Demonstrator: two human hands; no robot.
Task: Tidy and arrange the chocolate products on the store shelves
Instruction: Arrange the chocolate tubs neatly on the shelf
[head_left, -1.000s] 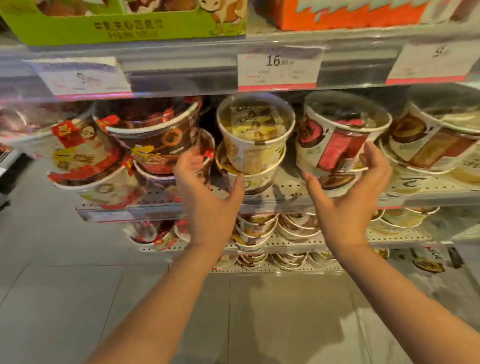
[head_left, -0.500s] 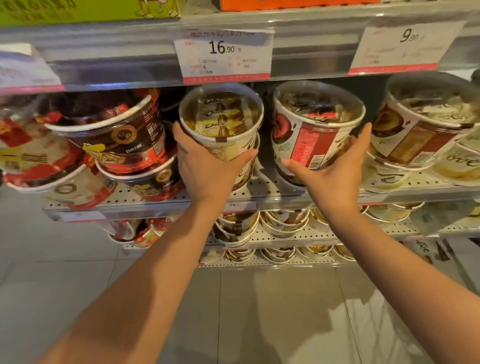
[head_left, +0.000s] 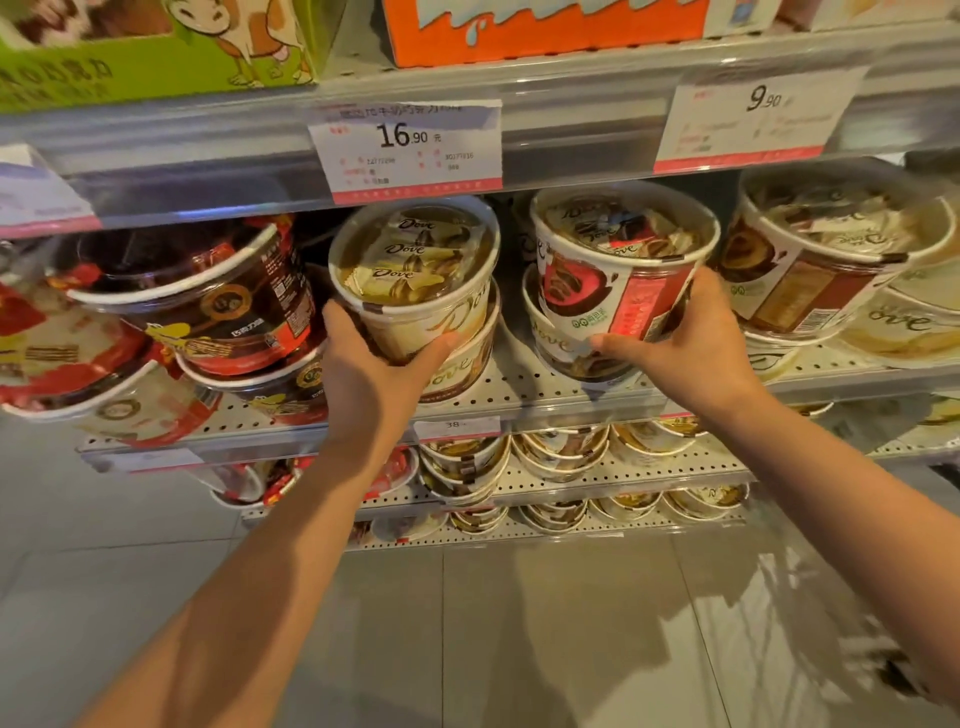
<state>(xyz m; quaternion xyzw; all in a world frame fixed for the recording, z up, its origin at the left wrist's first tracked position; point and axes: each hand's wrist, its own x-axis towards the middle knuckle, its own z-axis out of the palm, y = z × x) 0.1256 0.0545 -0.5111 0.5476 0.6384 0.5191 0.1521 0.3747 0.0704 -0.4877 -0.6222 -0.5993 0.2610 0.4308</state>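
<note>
Gripping the cream Dove tub (head_left: 415, 280) from below, the left hand (head_left: 374, 364) curls round its base; just right, the right hand (head_left: 691, 353) clasps the red-labelled tub (head_left: 618, 270), both stacked on the shelf (head_left: 498, 395).

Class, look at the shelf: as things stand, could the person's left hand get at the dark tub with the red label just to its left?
Probably not right away. The left hand grips the cream tub, so it must let go first. Otherwise the way looks free: the dark tub sits at the shelf front, nothing before it.
</note>
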